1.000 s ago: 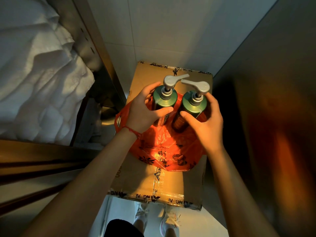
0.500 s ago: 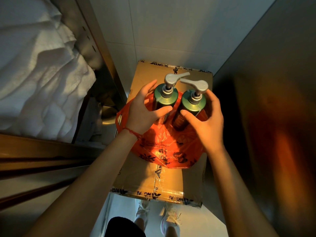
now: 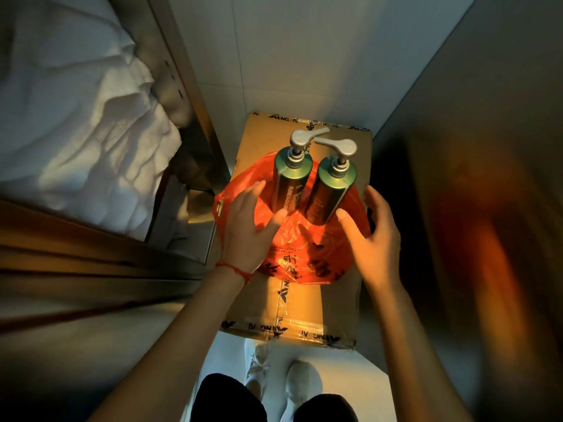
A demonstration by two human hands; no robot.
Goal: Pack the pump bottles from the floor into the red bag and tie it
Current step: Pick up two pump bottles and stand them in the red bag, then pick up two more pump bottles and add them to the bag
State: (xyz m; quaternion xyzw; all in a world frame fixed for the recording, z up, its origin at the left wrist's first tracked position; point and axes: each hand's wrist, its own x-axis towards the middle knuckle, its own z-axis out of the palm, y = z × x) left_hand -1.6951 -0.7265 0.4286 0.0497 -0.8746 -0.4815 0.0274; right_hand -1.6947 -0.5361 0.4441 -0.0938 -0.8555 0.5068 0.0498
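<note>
Two green pump bottles with silver pump heads stand upright side by side in the open red bag (image 3: 307, 257), which rests on a cardboard box (image 3: 304, 303). The left bottle (image 3: 291, 181) and the right bottle (image 3: 330, 190) stick well above the bag's rim. My left hand (image 3: 248, 229) hovers open just left of the left bottle, thumb near its lower side, over the bag's plastic. My right hand (image 3: 373, 229) is open at the right of the right bottle, thumb close to the bottle's base. Neither hand grips a bottle.
The box fills a narrow gap between a metal frame (image 3: 182, 86) holding white bedding (image 3: 76, 123) on the left and a dark panel (image 3: 472, 178) on the right. A tiled wall (image 3: 304, 56) stands behind. My feet in white shoes (image 3: 283, 379) are on the floor below the box.
Both hands have let go of the bottles and drawn down and apart. The bottles now stand free in the bag.
</note>
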